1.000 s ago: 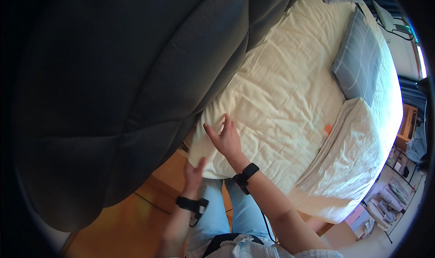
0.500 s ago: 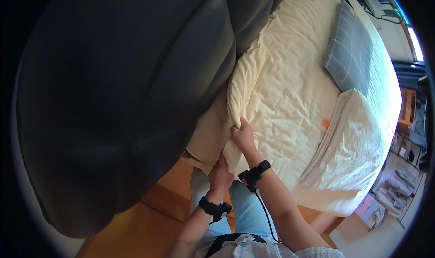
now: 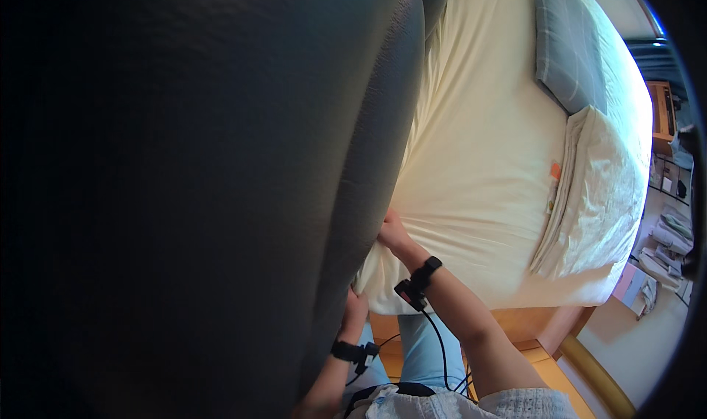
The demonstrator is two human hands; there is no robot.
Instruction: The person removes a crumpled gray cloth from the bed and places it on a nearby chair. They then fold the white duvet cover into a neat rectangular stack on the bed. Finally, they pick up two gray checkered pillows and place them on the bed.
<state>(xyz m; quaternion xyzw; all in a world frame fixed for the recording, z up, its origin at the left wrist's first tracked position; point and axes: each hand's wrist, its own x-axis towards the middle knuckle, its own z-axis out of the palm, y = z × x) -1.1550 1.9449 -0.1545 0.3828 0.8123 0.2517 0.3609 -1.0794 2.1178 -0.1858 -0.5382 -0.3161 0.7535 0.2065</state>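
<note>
A cream bed sheet (image 3: 471,176) covers the mattress, drawn taut with creases fanning out from its edge beside the dark padded headboard (image 3: 243,161). My right hand (image 3: 395,232) grips that edge, its fingertips hidden in the gap by the headboard. Nearer my body, my left hand (image 3: 356,308) is closed on the sheet at the mattress corner. The headboard hides part of its fingers. Each wrist wears a black strap with a small device.
A grey checked pillow (image 3: 571,47) lies toward the far right of the bed. Beside it is a folded pale quilt (image 3: 596,198) with an orange tag (image 3: 555,171). The wooden bed base (image 3: 508,323) shows below the mattress. Shelves with folded cloths (image 3: 670,231) stand at far right.
The sheet has gone from rumpled to stretched, its gathered edge drawn down toward the headboard side. Both hands moved down with it, and the headboard now fills more of the view.
</note>
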